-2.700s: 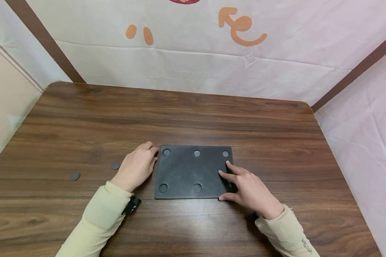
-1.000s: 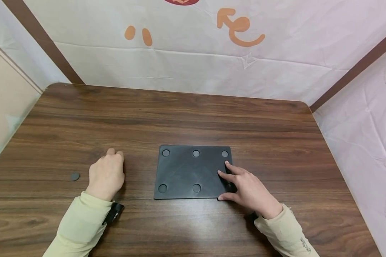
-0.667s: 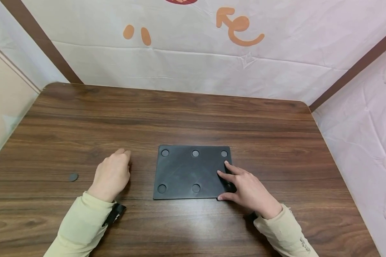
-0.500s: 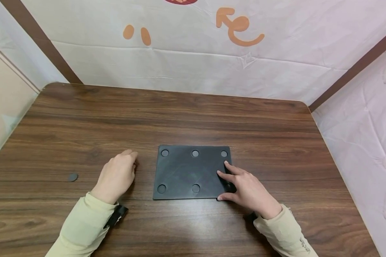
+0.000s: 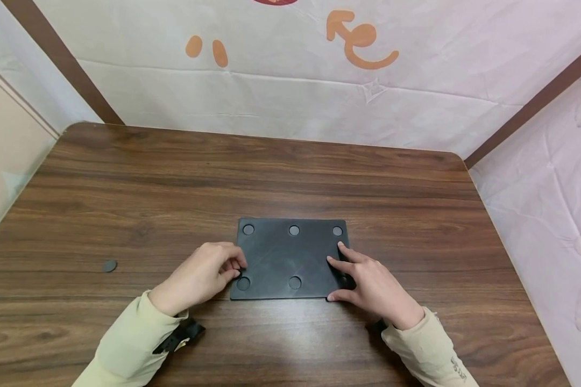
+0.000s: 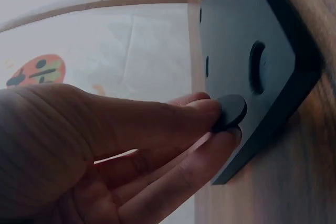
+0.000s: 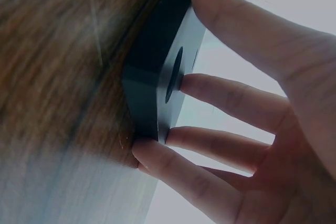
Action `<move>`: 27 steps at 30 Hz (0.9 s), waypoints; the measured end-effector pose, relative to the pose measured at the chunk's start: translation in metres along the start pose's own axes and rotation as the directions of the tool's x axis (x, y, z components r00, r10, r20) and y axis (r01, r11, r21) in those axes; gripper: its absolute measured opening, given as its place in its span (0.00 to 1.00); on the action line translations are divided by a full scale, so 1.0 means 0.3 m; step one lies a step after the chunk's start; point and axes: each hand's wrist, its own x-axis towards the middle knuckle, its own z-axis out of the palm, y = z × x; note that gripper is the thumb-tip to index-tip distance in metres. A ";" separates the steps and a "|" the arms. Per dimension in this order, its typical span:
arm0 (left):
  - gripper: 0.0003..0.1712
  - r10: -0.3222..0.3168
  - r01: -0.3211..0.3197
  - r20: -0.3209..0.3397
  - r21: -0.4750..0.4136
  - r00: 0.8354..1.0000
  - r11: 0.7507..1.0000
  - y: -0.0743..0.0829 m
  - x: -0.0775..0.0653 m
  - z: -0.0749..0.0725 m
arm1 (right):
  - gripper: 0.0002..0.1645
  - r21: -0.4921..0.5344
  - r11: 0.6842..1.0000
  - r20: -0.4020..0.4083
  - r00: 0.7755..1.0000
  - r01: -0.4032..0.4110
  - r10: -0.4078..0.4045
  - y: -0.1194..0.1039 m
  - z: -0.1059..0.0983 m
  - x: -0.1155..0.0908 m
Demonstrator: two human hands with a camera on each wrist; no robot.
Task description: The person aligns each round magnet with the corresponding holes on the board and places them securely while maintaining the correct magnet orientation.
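Note:
A black rectangular plate (image 5: 276, 257) with round recesses in two rows lies on the table. Between thumb and fingertips, my left hand (image 5: 198, 275) pinches a small dark disc (image 6: 234, 109). It holds the disc tilted just above the plate's front left corner, beside the front left recess (image 5: 243, 283). My right hand (image 5: 375, 285) rests on the plate's right end with fingers spread and fairly straight. Its thumb touches the front edge, and it covers the front right recess in the head view. The back row's recesses look lighter grey; whether discs fill them I cannot tell.
Another dark grey disc (image 5: 109, 266) lies flat on the wooden table (image 5: 290, 177), left of my left hand. A pale printed cloth (image 5: 290, 97) hangs behind the table's back edge, with more cloth at both sides.
My left hand has gone from the plate's left edge out to a loose disc on the table, picked it up, and come back right to the front left corner. My right hand stays put.

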 end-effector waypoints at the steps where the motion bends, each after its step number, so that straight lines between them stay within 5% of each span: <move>1: 0.10 0.002 -0.002 0.007 0.001 1.000 1.000 0.001 0.003 0.004 | 0.43 0.002 1.000 -0.002 1.000 0.001 -0.001 0.000 0.000 0.000; 11: 0.11 0.039 -0.039 0.054 -0.010 0.998 0.999 0.010 0.011 0.024 | 0.43 -0.001 1.000 -0.006 1.000 0.001 -0.001 0.001 0.003 0.000; 18: 0.11 0.008 -0.007 0.092 -0.014 0.996 1.000 0.010 0.012 0.032 | 0.43 -0.006 1.000 -0.003 1.000 -0.002 0.002 0.000 -0.002 0.001; 27: 0.11 0.018 -0.018 0.073 -0.007 0.997 1.000 0.010 0.017 0.039 | 0.43 0.004 1.000 0.007 1.000 -0.016 0.016 -0.003 -0.001 0.000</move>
